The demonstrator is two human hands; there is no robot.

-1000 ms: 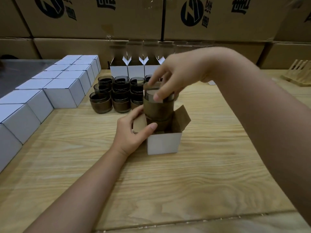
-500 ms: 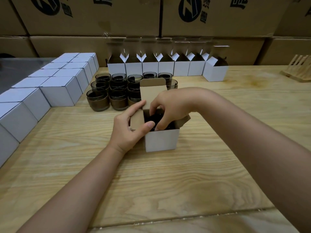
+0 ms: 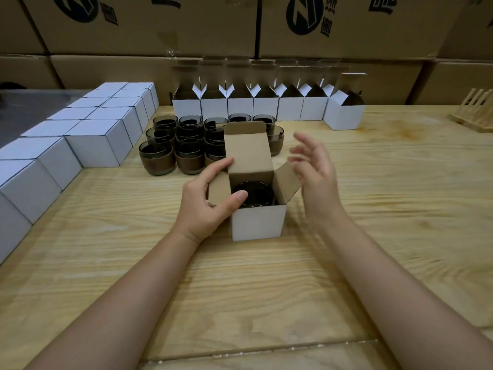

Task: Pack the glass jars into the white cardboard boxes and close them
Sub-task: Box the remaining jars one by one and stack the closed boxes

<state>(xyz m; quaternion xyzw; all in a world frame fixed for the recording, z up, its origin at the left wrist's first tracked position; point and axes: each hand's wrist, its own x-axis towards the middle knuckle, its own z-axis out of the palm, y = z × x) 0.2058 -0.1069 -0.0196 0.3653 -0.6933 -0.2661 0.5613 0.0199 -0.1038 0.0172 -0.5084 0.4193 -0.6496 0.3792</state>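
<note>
Left grip (image 3: 205,206) pinches the left flap (image 3: 218,190) of the open white box (image 3: 258,222) at frame centre, jar (image 3: 256,193) seated inside, right grip (image 3: 317,177) spread and free beside the right flap (image 3: 286,182); dropping the tall lid (image 3: 248,150) before both flaps fold in could jam or crease it.

Place: packing workshop.
Evidence: cartons (image 3: 138,22) are stacked behind the table (image 3: 266,276); white boxes (image 3: 93,145) and jars (image 3: 157,158) are ranked on it.
</note>
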